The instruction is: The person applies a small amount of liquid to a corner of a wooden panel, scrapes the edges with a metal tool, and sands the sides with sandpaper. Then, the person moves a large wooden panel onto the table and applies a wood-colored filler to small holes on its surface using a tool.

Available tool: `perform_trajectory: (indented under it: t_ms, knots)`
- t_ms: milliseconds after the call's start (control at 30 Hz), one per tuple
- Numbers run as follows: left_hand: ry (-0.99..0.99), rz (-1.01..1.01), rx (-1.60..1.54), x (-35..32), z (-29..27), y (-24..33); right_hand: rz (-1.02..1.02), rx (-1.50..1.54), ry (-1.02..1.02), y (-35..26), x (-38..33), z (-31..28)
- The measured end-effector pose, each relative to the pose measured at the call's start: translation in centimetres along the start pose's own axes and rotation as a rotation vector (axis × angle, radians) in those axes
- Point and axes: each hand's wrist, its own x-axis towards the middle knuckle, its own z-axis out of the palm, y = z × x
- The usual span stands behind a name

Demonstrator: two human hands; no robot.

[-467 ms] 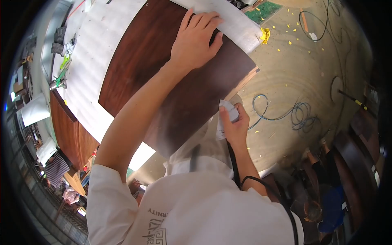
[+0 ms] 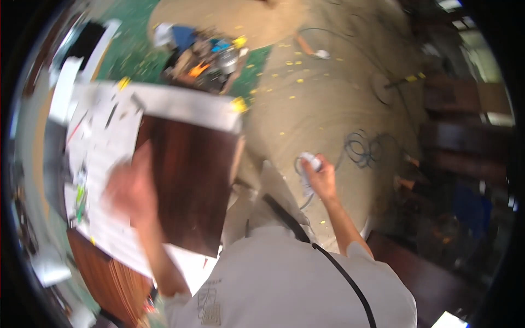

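Note:
A dark brown wooden panel (image 2: 188, 188) lies on a white-covered table (image 2: 104, 213) to my left. My left hand (image 2: 130, 188) is at the panel's left edge, smeared by motion. Its fingers do not show clearly, and whether it touches the panel cannot be made out. Off to the right, my right hand (image 2: 322, 177) is closed around a crumpled whitish sheet (image 2: 309, 163), held in front of me above the floor and apart from the panel. Whether the sheet is cloth or paper does not show.
Beyond the table stands a box of tools and odds and ends (image 2: 208, 63). A coiled hose (image 2: 361, 150) and yellow scraps lie on the floor (image 2: 306, 109). Reddish-brown boards (image 2: 112, 279) lean at the near left. Dark wooden pieces (image 2: 459, 147) stand at right.
My left hand has come off the panel's top and moved left. My right hand, still gripping the sheet, has drawn away from the panel's right edge. The whole view has turned.

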Motion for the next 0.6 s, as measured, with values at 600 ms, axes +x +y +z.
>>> perform_trajectory:
  t_ms: [600]
  knots:
    - [-0.84,-0.421,0.745,-9.4,20.4,-4.0,-0.092,-0.137,-0.075,0.1,0.3,-3.6]
